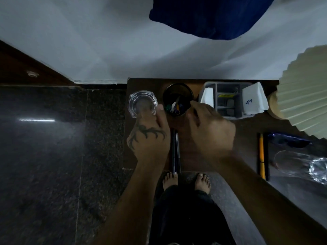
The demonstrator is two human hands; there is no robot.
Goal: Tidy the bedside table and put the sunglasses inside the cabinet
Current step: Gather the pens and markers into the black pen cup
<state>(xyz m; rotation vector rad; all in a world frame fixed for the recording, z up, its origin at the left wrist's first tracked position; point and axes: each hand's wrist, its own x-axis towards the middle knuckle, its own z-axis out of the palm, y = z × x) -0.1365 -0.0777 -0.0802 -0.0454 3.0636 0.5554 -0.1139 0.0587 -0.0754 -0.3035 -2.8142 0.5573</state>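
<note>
I look down on a dark wooden bedside table (192, 156). My left hand (150, 138) grips several dark pens (175, 152) that hang down from the fist, beside a glass ashtray (142, 103). My right hand (210, 128) has its fingers curled at the rim of a black pen cup (177, 98) holding small coloured items. Blue sunglasses (290, 140) lie at the table's right, under the lampshade edge.
A grey organiser tray (228, 101) with white paper notes stands behind my right hand. A yellow pen (261, 154) and a clear glass vessel (300, 167) lie at the right. A pleated lampshade (306, 92) overhangs the right. White bedding and a blue cloth (208, 16) lie beyond.
</note>
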